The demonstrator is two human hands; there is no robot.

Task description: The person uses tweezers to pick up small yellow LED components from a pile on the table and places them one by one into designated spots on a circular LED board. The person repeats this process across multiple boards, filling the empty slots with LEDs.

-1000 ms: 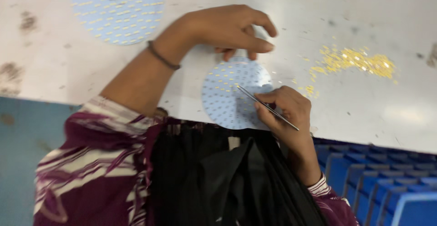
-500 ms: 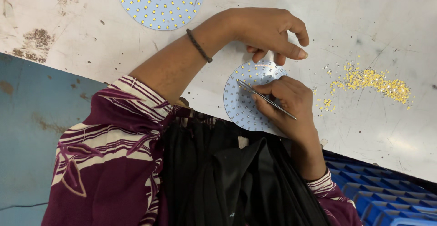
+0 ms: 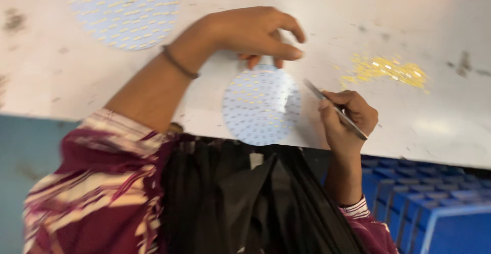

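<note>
— On the table [image 3: 76, 75], what's in hand?
— Left hand [image 3: 255, 31] pinches the disc [image 3: 261, 106] at the near edge; right hand [image 3: 348, 113] grips tweezers [image 3: 335, 109].
— Risk?
— The overhanging disc could tip; chips [image 3: 388, 70] could scatter.

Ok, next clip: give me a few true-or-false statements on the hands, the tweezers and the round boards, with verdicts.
1. The right hand holds thin metal tweezers. True.
2. The left hand grips the far edge of the small round white dotted board. True.
3. The tweezers' tip rests on the small board. False: it points beside the board's right edge, off it.
4. The loose pile of tiny yellow parts lies on the larger round board. False: it lies on the bare white table, to the right.
5. The left wrist wears a dark band. True.
</note>
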